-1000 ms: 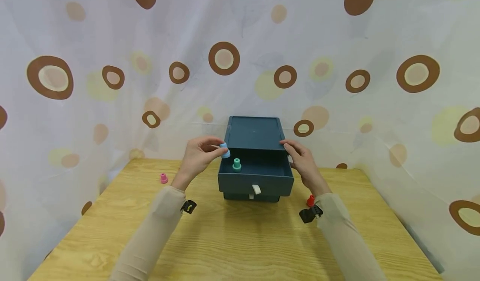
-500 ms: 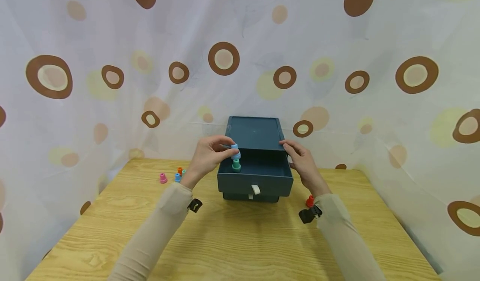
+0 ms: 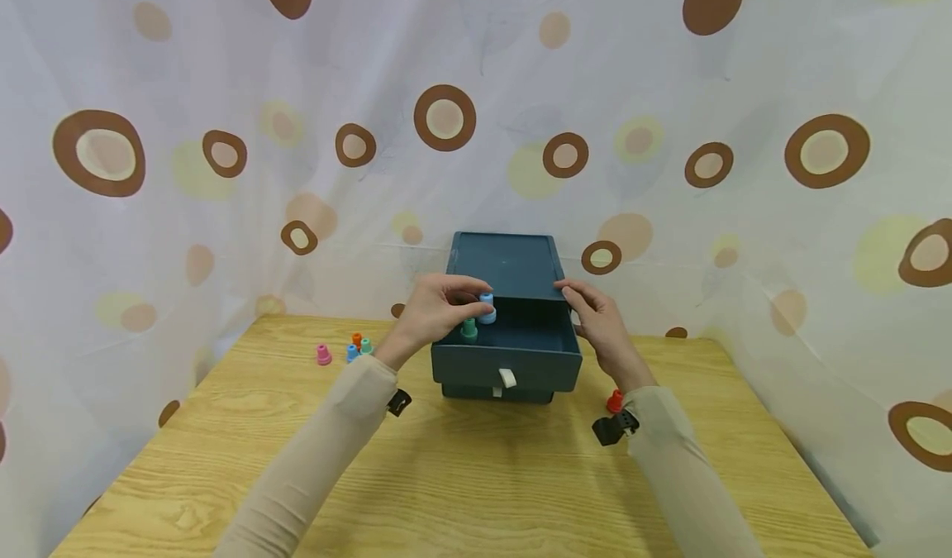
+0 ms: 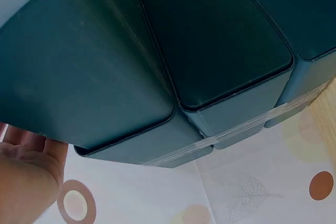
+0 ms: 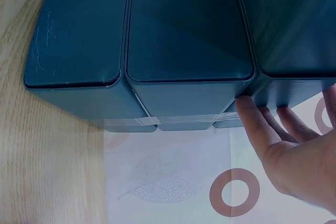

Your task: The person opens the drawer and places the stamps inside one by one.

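Observation:
My left hand (image 3: 446,306) is above the left part of a pulled-out drawer (image 3: 506,368), thumb and fingers pinching a light blue stepped peg (image 3: 487,310). Just left of that peg, a green peg (image 3: 468,331) stands upright in the drawer, partly behind my thumb. The drawer belongs to a dark blue drawer cabinet (image 3: 502,262). My right hand (image 3: 601,318) rests against the cabinet's right side near its top front edge. In the right wrist view, its extended fingers (image 5: 255,121) touch the side wall. The left wrist view shows my left hand (image 4: 29,177) at the open drawer's edge; the peg is hidden there.
Left on the wooden table (image 3: 476,492) stand a pink peg (image 3: 323,355), an orange peg (image 3: 357,340), a blue peg (image 3: 353,353) and a pale green peg (image 3: 366,346). A red peg (image 3: 615,401) sits near my right wrist. A patterned curtain (image 3: 476,186) hangs behind.
My left hand has moved right with the light blue peg, passing over the green peg and lowering slightly into the drawer area. The right hand has stayed put.

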The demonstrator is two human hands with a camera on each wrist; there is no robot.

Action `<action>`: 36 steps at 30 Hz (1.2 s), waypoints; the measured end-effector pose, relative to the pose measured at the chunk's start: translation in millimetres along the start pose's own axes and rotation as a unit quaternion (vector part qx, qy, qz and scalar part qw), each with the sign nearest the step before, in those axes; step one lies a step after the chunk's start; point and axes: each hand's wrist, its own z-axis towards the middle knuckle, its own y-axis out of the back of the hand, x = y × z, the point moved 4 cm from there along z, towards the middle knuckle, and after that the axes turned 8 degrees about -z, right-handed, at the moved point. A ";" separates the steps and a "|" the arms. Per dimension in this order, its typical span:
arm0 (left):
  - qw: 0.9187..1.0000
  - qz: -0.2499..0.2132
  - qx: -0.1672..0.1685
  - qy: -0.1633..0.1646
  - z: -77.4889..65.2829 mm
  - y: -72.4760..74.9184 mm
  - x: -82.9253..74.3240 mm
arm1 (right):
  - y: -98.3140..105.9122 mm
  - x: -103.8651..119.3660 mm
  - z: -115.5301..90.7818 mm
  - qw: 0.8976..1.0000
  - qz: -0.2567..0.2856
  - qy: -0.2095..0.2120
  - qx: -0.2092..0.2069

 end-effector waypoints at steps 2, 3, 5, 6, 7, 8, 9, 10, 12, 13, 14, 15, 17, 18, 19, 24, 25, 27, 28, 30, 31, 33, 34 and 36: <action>1.000 0.005 0.010 0.006 1.1 -2.3 0.9 | 0.4 0.2 -0.4 1.000 0.000 0.001 -0.002; 1.000 0.007 0.014 0.011 1.6 -3.4 1.9 | 0.5 0.3 -0.6 1.000 0.000 0.002 -0.002; 0.999 0.018 0.021 0.018 2.6 -5.2 3.4 | 0.4 0.5 -1.2 1.000 0.000 0.002 0.000; 0.999 0.028 0.024 0.019 3.2 -6.0 3.8 | 0.4 0.5 -1.3 1.000 0.000 0.002 0.001; 0.999 0.038 0.028 0.019 3.7 -6.9 4.3 | 0.3 0.3 -1.4 1.000 0.000 0.001 0.001; 0.998 0.050 0.032 0.021 4.3 -7.6 5.0 | 0.1 0.3 -1.4 1.000 0.001 0.000 0.002; 0.997 0.061 0.038 0.022 4.8 -8.4 4.8 | 0.0 0.5 -1.7 1.000 0.001 0.000 0.002; 0.996 0.073 0.044 0.023 5.3 -9.2 4.6 | -0.1 0.7 -2.0 1.000 0.000 0.001 0.003; 0.994 0.092 0.059 0.025 6.8 -11.0 4.5 | 0.0 0.5 -1.9 1.000 0.000 0.002 0.002; 0.992 0.099 0.069 0.028 7.6 -12.0 4.4 | -0.1 0.6 -2.1 1.000 0.000 0.001 0.001; 0.991 0.105 0.078 0.031 8.4 -13.0 4.4 | -0.1 0.8 -2.4 1.000 -0.002 0.002 0.001; 0.989 0.110 0.088 0.033 9.3 -14.0 4.3 | -0.1 0.9 -2.6 1.000 -0.002 0.002 0.000; 0.987 0.115 0.104 0.038 11.3 -15.9 4.3 | -0.1 0.6 -2.8 1.000 -0.003 0.001 0.000; 0.986 0.115 0.111 0.042 12.2 -16.6 4.2 | -0.2 0.5 -3.0 1.000 -0.003 0.000 0.000; 0.985 0.115 0.117 0.046 13.0 -17.4 4.2 | -0.2 0.2 -3.0 1.000 -0.002 -0.002 -0.001; 0.979 0.126 0.144 0.066 15.7 -19.5 3.2 | -0.1 -1.1 -1.7 1.000 0.000 -0.006 -0.001; 0.978 0.130 0.149 0.066 16.3 -19.9 2.9 | 0.2 -0.9 -1.7 1.000 -0.002 -0.005 -0.001; 0.977 0.131 0.154 0.067 17.5 -20.3 2.6 | 0.5 -0.1 -1.5 1.000 -0.004 -0.004 -0.002; 0.977 0.130 0.156 0.067 18.3 -20.6 2.7 | 0.8 0.2 -1.5 1.000 -0.004 -0.004 -0.003; 0.977 0.124 0.156 0.070 19.4 -20.8 2.9 | 1.0 1.0 -1.4 1.000 -0.004 -0.004 -0.002; 0.977 0.122 0.156 0.073 19.8 -20.9 3.3 | 0.9 1.3 -1.5 1.000 -0.005 -0.004 -0.001; 0.976 0.127 0.158 0.081 20.3 -21.3 3.6 | 0.4 1.7 -1.3 1.000 -0.003 -0.006 0.000; 0.975 0.132 0.160 0.084 20.3 -21.8 3.7 | 0.3 1.8 -1.4 1.000 -0.002 -0.007 0.000; 0.971 0.145 0.165 0.089 20.6 -22.8 4.2 | -0.2 2.8 -2.1 1.000 0.000 -0.008 0.000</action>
